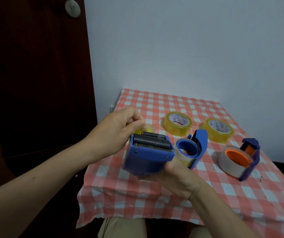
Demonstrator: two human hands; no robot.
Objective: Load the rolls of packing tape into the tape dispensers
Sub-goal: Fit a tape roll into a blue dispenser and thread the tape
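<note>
One blurred roll (150, 129) half-hidden in left hand (115, 129)

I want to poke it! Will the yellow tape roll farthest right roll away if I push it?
Probably not: the yellow tape roll lies flat on the tablecloth, so it would likely slide, not roll. Stood on edge, its round shape would probably roll. It looks thick and full, so likely stiff and fairly heavy.
</note>
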